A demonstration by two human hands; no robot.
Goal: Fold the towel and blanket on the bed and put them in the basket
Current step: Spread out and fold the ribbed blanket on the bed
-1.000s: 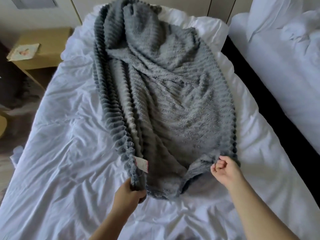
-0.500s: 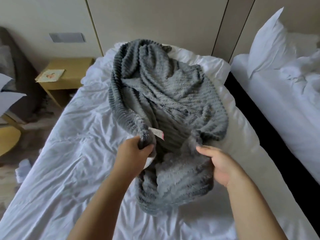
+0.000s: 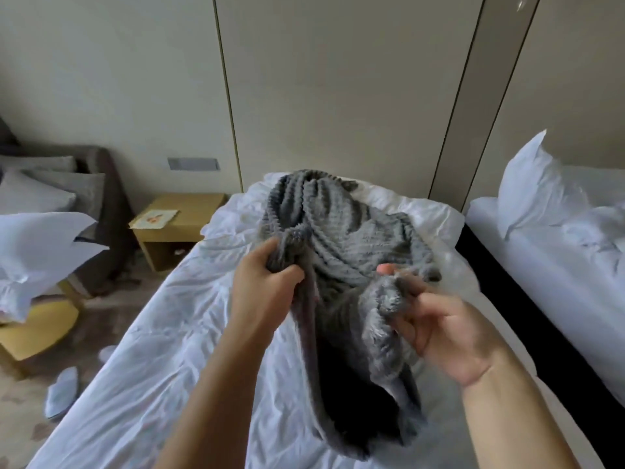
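Blanket: grey ribbed blanket; its far part lies bunched along the middle of the bed, reaching the head end; its near part is lifted off the sheet and hangs in dark folds between the two hands.
Bed: white crumpled sheet; it runs from the near edge of the view to the panelled wall.
Left hand: the left hand is raised above the bed, fingers curled round a bunched edge of the blanket, thumb on the near side.
Right hand: the right hand is turned palm up and blurred; a fluffy fold of the blanket lies over its curled fingers with the thumb above it, so it holds the cloth.
Hands together: both clamped on the blanket; set apart, the left one farther from the camera than the right.
Right side: a second bed with white bedding stands beside the first across a dark gap; a white pillow stands upright at its head.
Left side: a wooden nightstand sits at the head corner of the bed, a printed card lying on its top; past it, a dark armchair with grey cushions.
Floor: pale slippers lie on the patterned carpet near the left side of the bed.
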